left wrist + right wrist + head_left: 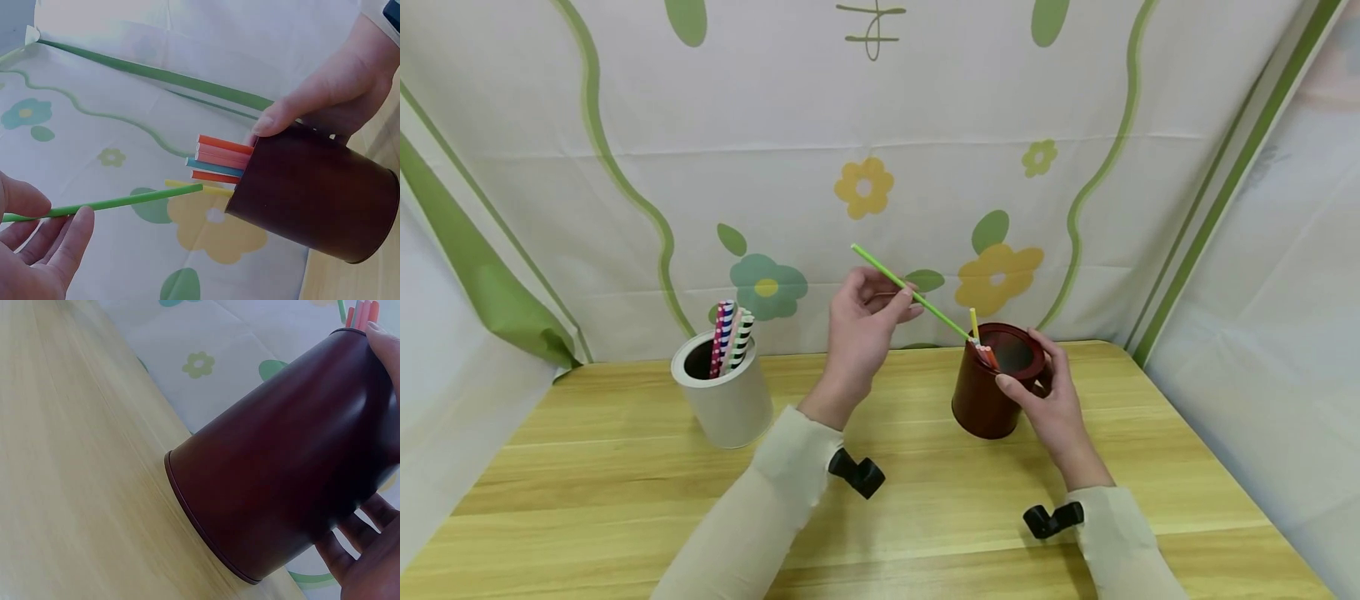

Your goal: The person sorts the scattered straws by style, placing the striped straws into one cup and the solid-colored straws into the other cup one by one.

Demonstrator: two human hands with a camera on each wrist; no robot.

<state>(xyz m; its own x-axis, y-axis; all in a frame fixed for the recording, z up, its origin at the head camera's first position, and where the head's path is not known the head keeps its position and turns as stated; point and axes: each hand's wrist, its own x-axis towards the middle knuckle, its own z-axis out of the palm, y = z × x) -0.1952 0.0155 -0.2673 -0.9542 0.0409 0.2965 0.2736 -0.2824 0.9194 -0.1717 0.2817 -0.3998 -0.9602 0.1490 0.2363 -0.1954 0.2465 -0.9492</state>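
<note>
My left hand [861, 329] pinches a plain green straw [144, 197] between thumb and fingers. The straw slants down to the right; in the left wrist view its lower end stands just outside the dark red mug's mouth, beside a yellow straw [973, 323]. Orange, pink and blue straws [219, 153] also stick out of that mug [985, 404]. My right hand [1056, 408] holds the mug at its handle side, thumb by the rim and fingers behind. The mug's base is on the table in the head view. Its inside is mostly hidden.
A white mug [730, 412] stands at the left of the wooden table [925, 533], holding several patterned straws [732, 337], dotted and striped. A printed cloth [880, 100] with flowers hangs behind the table, and pale cloth closes both sides.
</note>
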